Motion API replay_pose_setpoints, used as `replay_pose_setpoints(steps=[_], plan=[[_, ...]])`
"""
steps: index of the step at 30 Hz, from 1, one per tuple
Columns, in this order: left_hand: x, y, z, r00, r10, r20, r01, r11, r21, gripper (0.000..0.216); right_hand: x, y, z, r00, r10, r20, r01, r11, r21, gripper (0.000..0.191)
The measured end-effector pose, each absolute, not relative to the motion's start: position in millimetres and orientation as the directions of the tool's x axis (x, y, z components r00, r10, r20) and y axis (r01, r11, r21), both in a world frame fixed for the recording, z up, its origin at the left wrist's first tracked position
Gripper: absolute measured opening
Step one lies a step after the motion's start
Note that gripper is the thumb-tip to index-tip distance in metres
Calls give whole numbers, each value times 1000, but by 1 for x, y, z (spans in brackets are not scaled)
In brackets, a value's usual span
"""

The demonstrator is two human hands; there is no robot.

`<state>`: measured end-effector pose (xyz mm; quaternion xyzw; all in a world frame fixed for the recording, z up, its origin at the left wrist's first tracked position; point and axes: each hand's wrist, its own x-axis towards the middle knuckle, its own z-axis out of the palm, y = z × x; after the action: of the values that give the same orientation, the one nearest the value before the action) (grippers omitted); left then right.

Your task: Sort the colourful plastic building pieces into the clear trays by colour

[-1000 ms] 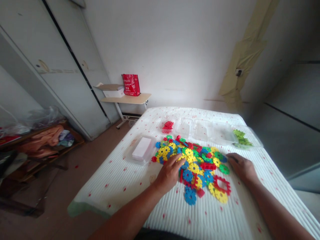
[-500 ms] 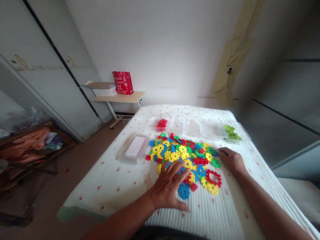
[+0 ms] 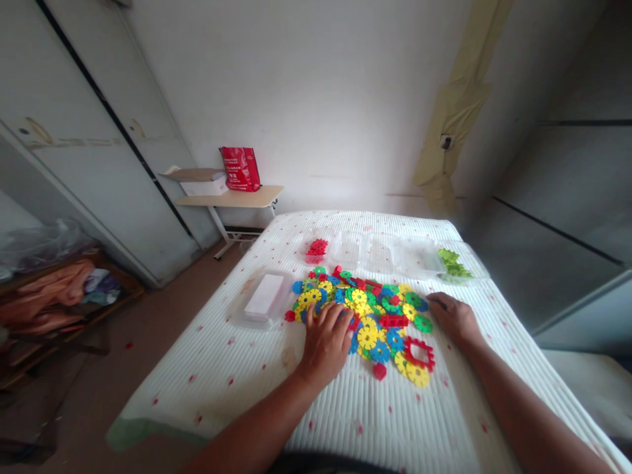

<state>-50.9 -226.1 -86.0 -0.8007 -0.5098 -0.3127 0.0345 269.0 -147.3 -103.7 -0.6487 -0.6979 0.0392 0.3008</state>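
A spread pile of toy snowflake discs [image 3: 367,337] in yellow, blue and green lies on the quilted cover, with red blocks [image 3: 394,321] mixed in. My left hand [image 3: 326,339] rests palm down on the left part of the pile, fingers bent and slightly apart over the discs; what lies under the fingertips is hidden. Near me a red square frame [image 3: 419,354] overlaps yellow discs. Just right of the pile, my right hand [image 3: 458,320] lies on the cover with curled fingers and a dark spot by the fingertips that I cannot make out.
Behind the pile stands a row of clear plastic trays [image 3: 380,253], red pieces [image 3: 316,250] at its left end, green pieces [image 3: 453,263] at its right. A clear lidded box [image 3: 264,299] with a white label sits left. A side table [image 3: 232,197] holds a red bag [image 3: 240,168].
My left hand has moved forward and left across the pile, its fingers drawing in. A blue disc and a red block near it have shifted. My right hand stays put.
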Motion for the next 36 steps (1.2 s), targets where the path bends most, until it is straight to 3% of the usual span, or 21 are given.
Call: replay_pose_setpoints(steps=[4, 16, 24, 31, 36], plan=[[-54, -226, -89, 260, 794, 550, 827, -477, 297, 32, 269, -148, -103, 17, 935, 353, 879, 155, -451, 27], [-54, -228, -83, 273, 698, 662, 806, -542, 239, 22, 270, -148, -104, -7, 932, 364, 876, 181, -448, 28], [-47, -216, -65, 187, 695, 695, 781, -534, 324, 20, 268, -149, -101, 0, 929, 369, 864, 186, -468, 26], [-1, -211, -55, 359, 778, 516, 688, -594, 418, 22, 268, -150, -100, 1, 930, 368, 861, 187, -474, 25], [17, -200, -56, 431, 822, 371, 755, -554, 350, 27, 267, -150, -97, -1, 935, 355, 856, 185, -483, 25]])
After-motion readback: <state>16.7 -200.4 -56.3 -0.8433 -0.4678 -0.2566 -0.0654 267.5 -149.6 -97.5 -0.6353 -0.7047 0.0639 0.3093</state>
